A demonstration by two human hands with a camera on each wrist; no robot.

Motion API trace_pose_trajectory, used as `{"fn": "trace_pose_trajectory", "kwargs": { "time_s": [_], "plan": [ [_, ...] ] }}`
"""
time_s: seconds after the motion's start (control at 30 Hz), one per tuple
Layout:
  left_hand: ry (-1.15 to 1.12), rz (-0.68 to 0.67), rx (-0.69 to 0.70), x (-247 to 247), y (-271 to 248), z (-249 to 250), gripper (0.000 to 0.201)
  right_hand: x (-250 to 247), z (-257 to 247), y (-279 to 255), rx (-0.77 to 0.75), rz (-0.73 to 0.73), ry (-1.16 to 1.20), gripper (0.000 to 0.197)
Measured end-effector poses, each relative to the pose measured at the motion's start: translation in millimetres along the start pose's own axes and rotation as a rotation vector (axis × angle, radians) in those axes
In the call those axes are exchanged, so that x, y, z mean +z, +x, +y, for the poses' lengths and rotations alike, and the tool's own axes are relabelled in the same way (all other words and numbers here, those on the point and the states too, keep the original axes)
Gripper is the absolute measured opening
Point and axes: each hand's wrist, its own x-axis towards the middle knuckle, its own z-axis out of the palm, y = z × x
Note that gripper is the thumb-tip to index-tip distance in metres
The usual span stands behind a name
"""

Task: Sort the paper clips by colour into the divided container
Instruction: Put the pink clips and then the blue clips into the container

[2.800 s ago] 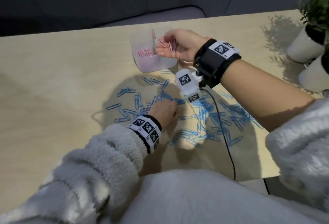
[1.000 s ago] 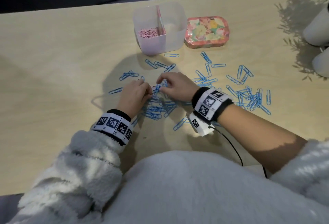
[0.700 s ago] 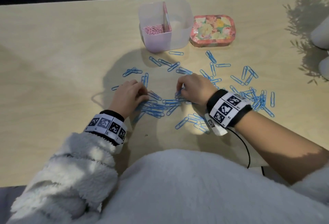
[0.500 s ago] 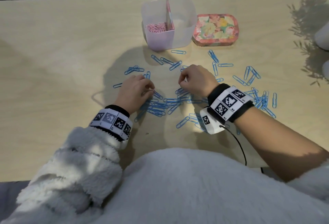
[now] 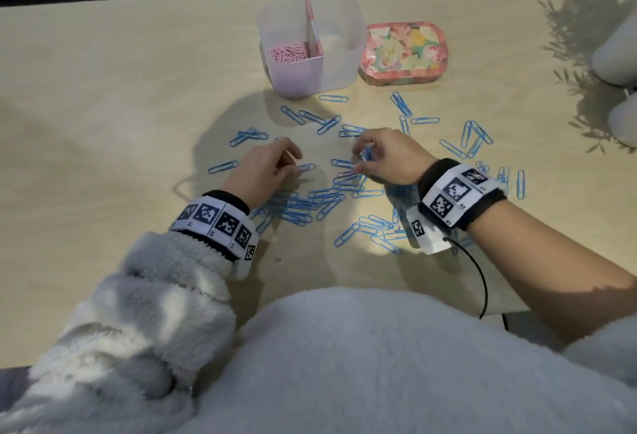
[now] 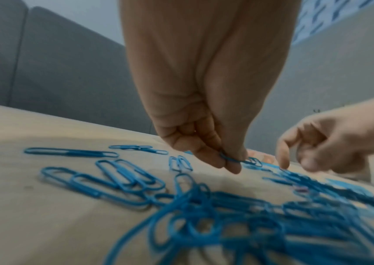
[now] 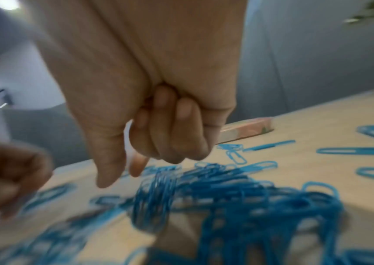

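The clear tub [image 5: 339, 65] stands at twelve o'clock on the table [image 5: 103, 106], split by an upright divider [image 5: 312, 32]. Its left compartment holds pink clips [image 5: 287, 53]; the right one shows none. Just beside it at three o'clock lies a closed floral tin [image 5: 403, 51], with no writing I can read. Both wrist bands [image 5: 458, 194] carry black-and-white square markers, their small print illegible. Blue clips [image 5: 310, 208] lie scattered below the tub. The left hand [image 5: 265, 168] pinches one blue clip [image 6: 228, 158] between thumb and fingertips. The right hand [image 5: 386, 156] curls its fingers round a bunch of blue clips [image 5: 366, 157].
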Motion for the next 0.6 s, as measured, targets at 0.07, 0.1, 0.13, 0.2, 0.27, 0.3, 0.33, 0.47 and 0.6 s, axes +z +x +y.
{"fn": "trace_pose_trajectory", "kwargs": {
  "time_s": [0.07,0.1,0.13,0.2,0.27,0.3,0.33,0.47,0.6],
  "plan": [
    [-0.107,-0.004,-0.031,-4.1,4.8,2.5,0.024,11.6,-4.2,0.0,-0.028,-0.023,-0.077,0.012],
    [-0.141,-0.009,-0.041,-6.0,6.8,2.8,0.025,14.4,-6.2,0.7,-0.037,-0.021,-0.065,0.007],
    [-0.159,-0.014,-0.048,-7.7,8.7,2.3,0.024,14.5,-7.1,2.1,-0.031,-0.016,-0.035,0.009],
    [-0.146,-0.021,-0.047,-10.5,11.5,0.4,0.020,9.0,-5.0,6.3,0.041,0.001,0.093,0.023],
    [-0.109,-0.034,-0.053,-11.2,12.7,-1.0,0.016,-0.4,-0.1,7.3,0.092,0.053,0.216,0.028],
    [-0.092,-0.039,-0.060,-10.7,12.8,-1.4,0.014,-5.3,3.2,7.0,0.109,0.097,0.228,0.028],
    [-0.080,-0.041,-0.068,-9.7,12.8,-1.7,0.014,-9.5,6.9,6.3,0.133,0.147,0.205,0.026],
    [-0.003,-0.017,-0.075,-5.0,14.0,-1.8,0.019,-12.6,6.4,-1.1,0.162,0.292,0.044,0.013],
    [0.323,0.032,0.008,2.7,21.7,6.8,0.027,10.8,-11.3,-3.5,0.008,0.107,-0.055,0.009]
  ]
}}
